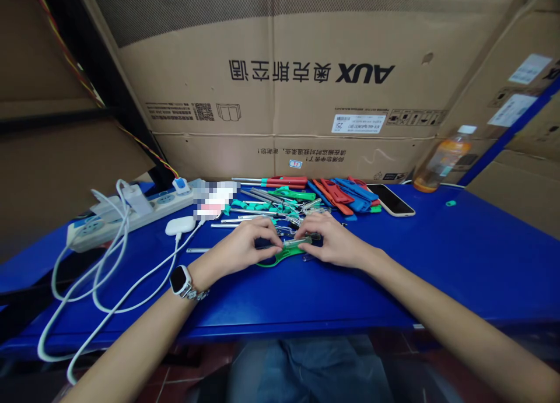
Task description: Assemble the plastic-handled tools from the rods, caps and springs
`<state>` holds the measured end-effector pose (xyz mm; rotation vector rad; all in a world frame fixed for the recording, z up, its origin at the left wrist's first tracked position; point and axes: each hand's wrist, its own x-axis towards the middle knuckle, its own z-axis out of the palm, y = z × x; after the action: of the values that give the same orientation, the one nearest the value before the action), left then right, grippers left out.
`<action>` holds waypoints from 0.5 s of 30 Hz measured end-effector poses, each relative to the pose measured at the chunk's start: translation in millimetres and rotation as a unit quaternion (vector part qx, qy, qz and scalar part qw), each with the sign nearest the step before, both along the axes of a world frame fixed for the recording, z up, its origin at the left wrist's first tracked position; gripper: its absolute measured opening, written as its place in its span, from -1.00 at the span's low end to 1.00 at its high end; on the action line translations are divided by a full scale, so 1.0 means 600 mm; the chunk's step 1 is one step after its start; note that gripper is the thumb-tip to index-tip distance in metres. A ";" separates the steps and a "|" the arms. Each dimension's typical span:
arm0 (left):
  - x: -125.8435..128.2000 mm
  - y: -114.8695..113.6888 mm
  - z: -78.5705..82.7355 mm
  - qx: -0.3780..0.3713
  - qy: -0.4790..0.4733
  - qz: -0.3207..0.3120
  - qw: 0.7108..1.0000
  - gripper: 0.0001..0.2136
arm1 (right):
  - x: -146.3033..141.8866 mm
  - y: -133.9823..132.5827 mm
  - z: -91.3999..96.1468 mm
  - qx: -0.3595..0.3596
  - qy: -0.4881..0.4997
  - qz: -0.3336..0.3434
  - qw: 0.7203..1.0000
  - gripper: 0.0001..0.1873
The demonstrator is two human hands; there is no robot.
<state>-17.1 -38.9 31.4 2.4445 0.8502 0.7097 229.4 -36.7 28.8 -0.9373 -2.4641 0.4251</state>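
Observation:
My left hand (251, 245) pinches the left side of a green plastic handle piece (286, 253) that has a loop at its left end. A small clear plastic part (297, 242) lies along the top of this piece. My right hand (330, 239) has its fingers closed around the right end of the clear part and the green piece. Its fingertips partly hide the contact. Just behind my hands lie several metal rods (251, 212) with teal bits, small wired parts and another green handle (295, 194).
Red, orange and blue plastic handles (336, 196) are heaped at the back, beside a phone (391, 200). An orange drink bottle (444, 158) stands back right. A power strip (131, 216) with white cables (125, 245) occupies the left. A large cardboard box (271, 100) walls the rear.

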 end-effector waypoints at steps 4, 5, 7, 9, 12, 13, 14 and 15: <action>-0.010 0.004 -0.002 -0.021 0.018 0.004 1.000 -0.88 | -0.003 0.004 -0.003 -0.013 -0.016 0.000 1.000 -0.90; -0.012 0.005 -0.003 -0.022 0.024 0.006 0.999 -0.88 | -0.004 0.005 -0.003 -0.015 -0.020 0.000 1.000 -0.91; -0.017 0.008 -0.005 -0.022 0.036 0.009 0.999 -0.89 | -0.006 0.006 -0.003 -0.021 -0.027 0.000 0.999 -0.91; -0.019 0.009 -0.006 -0.023 0.048 0.009 0.999 -0.89 | -0.006 0.006 -0.001 -0.025 -0.033 -0.003 0.999 -0.90; -0.018 0.008 -0.006 -0.024 0.058 0.007 0.998 -0.89 | -0.006 0.003 0.002 -0.027 -0.034 -0.002 0.999 -0.87; -0.017 0.007 -0.005 -0.023 0.061 0.008 0.998 -0.88 | -0.006 0.002 0.003 -0.027 -0.032 0.001 0.999 -0.87; -0.017 0.006 -0.004 -0.022 0.063 0.008 0.998 -0.88 | -0.007 0.001 0.004 -0.029 -0.030 0.004 0.999 -0.88; -0.016 0.005 -0.004 -0.021 0.066 0.008 0.998 -0.87 | -0.007 0.001 0.005 -0.031 -0.027 0.006 0.999 -0.89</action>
<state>-26.6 -35.8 29.2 2.4708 0.9245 0.5358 225.0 -36.2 31.5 -0.9729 -2.5196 0.4885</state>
